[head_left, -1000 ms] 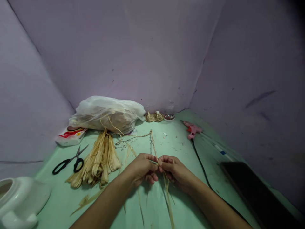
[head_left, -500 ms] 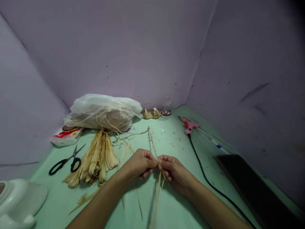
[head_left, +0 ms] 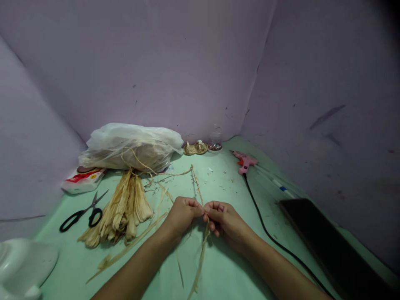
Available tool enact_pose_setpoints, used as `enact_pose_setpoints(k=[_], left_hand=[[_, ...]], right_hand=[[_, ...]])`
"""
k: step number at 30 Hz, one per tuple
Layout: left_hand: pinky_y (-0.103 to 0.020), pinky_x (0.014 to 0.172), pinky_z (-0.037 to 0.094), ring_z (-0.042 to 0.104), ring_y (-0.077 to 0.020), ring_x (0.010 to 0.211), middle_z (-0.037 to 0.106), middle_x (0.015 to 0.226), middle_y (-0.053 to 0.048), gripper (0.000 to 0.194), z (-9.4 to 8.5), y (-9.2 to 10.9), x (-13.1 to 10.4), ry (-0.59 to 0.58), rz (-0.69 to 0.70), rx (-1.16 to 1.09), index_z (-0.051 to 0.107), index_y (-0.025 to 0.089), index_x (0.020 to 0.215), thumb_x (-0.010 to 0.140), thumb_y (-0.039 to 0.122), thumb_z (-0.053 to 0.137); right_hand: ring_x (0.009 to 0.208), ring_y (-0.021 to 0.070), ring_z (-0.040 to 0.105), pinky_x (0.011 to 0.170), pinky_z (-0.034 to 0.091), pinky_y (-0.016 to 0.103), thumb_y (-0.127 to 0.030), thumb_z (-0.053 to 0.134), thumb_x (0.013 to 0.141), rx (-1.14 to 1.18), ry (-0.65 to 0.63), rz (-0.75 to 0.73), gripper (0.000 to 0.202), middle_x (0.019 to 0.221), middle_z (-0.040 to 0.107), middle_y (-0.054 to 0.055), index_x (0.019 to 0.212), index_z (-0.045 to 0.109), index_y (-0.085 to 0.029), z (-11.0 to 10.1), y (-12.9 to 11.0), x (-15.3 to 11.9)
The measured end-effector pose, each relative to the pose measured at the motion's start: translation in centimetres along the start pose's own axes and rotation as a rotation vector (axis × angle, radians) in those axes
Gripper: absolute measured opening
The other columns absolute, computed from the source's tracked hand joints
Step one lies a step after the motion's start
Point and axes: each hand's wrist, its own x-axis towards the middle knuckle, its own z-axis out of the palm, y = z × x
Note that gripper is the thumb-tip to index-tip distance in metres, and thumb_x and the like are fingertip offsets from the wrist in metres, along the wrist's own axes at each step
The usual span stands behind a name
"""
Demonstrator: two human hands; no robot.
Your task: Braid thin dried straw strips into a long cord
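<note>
A thin twisted cord of dried fiber (head_left: 196, 182) runs from a point on the green table down to my fingers. My left hand (head_left: 186, 213) pinches it from the left, and my right hand (head_left: 222, 217) pinches it from the right, fingertips touching. Loose pale strands (head_left: 202, 254) hang below the pinch toward the near edge. Left of my hands lies a tied bundle of dried fiber strips (head_left: 126, 204), with a long loose strip (head_left: 125, 250) beside my left forearm.
Black-handled scissors (head_left: 84, 211), a red-white box (head_left: 84, 179) and a white object (head_left: 28, 264) lie left. Behind are a plastic bag (head_left: 134, 143), woven pieces (head_left: 195, 148) and a bead container (head_left: 215, 146). Rightward: a pink glue gun (head_left: 245, 161), its cord and a black slab (head_left: 325, 241).
My fingertips have come closer together on the cord. The loose strands below have swung leftward at their lower end, and a long strip now shows beside my left forearm. The view has shifted slightly.
</note>
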Motion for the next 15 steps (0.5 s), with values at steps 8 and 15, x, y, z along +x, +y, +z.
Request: enact_pose_setpoints(k=[8, 15], left_hand=[[-0.02, 0.046, 0.028, 0.043, -0.0071, 0.044, 0.057, 0.049, -0.003, 0.008, -0.03, -0.56, 0.31, -0.01, 0.077, 0.038, 0.054, 0.011, 0.051, 0.056, 0.016, 0.052], [-0.019, 0.041, 0.02, 0.032, -0.0041, 0.038, 0.055, 0.047, -0.001, 0.008, 0.16, -0.24, 0.13, 0.022, 0.039, 0.087, 0.057, 0.011, 0.051, 0.054, 0.016, 0.051]], right_hand=[[0.038, 0.0032, 0.045, 0.034, 0.034, 0.015, -0.027, 0.065, 0.058, -0.057, -0.06, -0.014, 0.021, 0.055, 0.056, -0.001, 0.064, 0.051, -0.012, -0.78, -0.51, 0.12], [0.037, 0.0056, 0.047, 0.036, 0.038, 0.018, -0.02, 0.063, 0.057, -0.131, -0.04, -0.015, 0.017, 0.053, 0.057, -0.001, 0.067, 0.051, -0.013, -1.02, -0.76, 0.27]])
